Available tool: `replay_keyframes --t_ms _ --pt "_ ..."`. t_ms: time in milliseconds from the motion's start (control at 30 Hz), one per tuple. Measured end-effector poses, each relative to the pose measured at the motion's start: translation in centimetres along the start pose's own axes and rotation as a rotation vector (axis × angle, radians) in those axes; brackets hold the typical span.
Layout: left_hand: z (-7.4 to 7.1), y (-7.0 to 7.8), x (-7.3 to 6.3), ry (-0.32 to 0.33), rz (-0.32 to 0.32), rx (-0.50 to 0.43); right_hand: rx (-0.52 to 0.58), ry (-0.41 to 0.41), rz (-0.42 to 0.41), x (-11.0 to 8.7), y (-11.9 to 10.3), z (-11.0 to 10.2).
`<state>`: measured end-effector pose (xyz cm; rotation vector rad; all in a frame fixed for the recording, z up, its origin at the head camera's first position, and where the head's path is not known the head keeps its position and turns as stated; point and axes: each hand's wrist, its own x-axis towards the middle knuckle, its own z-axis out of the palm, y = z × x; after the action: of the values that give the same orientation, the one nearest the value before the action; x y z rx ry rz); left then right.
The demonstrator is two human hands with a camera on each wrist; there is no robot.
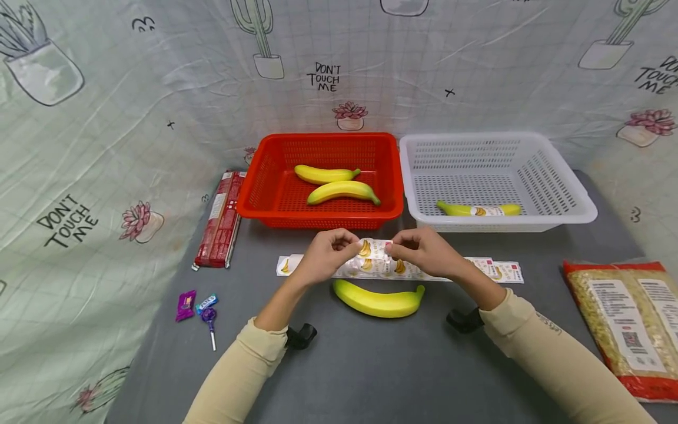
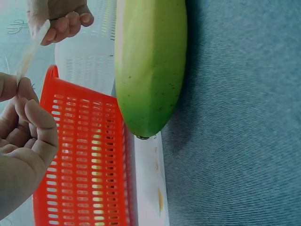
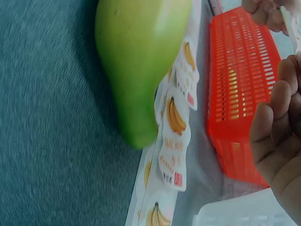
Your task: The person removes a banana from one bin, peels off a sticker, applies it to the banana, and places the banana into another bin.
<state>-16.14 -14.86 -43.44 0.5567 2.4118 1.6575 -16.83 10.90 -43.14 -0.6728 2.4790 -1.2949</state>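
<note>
A banana sticker (image 1: 375, 249) is stretched between both hands, above strips of printed banana stickers (image 1: 479, 263) on the table. Its left end is pinched by my left hand (image 1: 327, 257), thumb against finger. My right hand (image 1: 428, 254) pinches the other end. Seen edge-on in the left wrist view, the sticker (image 2: 32, 54) looks thin and pale and stands off the table. A yellow banana (image 1: 378, 300) with greenish ends lies just in front of the strips, touched by neither hand. The right wrist view shows its tapered green end (image 3: 136, 122) beside the stickers.
Behind the hands, a red basket (image 1: 318, 222) holds two bananas, and a white basket (image 1: 498, 227) holds one banana with a sticker around it. A red packet (image 1: 219, 221) and several candies (image 1: 209, 315) lie left. A grain bag (image 1: 625, 324) lies right.
</note>
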Motion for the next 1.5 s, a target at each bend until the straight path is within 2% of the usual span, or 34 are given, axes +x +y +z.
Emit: replay_keyframes --t_ms 267,533,700,900,1067,1167,1300,1500 --pt "1.0 -0.2 -0.8 -0.007 0.010 0.034 -0.040 0.010 0.024 -1.4 -0.4 0.3" --pt "2.1 0.0 -3.4 0.004 0.025 0.229 -0.106 0.036 0.010 -3.5 -0.8 2.2" --pt "3.1 -0.4 -4.7 -0.003 0.008 0.339 -0.167 0.054 0.017 -4.9 -0.8 3.9" --pt "4.0 -1.1 -5.3 -0.035 -0.016 0.439 -0.210 0.067 0.027 -5.8 -0.6 5.2" --pt "4.5 -1.7 -5.5 -0.044 -0.012 0.544 -0.310 0.106 0.032 -5.8 -0.5 5.9" --pt "4.7 -1.7 -5.8 -0.041 -0.015 0.565 -0.353 0.125 0.044 -5.7 -0.5 6.2" --pt "4.8 -1.7 -6.1 -0.032 -0.018 0.573 -0.357 0.136 0.047 -5.8 -0.5 6.4" --pt "4.8 -1.7 -6.1 -0.006 0.014 0.572 -0.364 0.156 0.036 -5.8 -0.4 6.5"
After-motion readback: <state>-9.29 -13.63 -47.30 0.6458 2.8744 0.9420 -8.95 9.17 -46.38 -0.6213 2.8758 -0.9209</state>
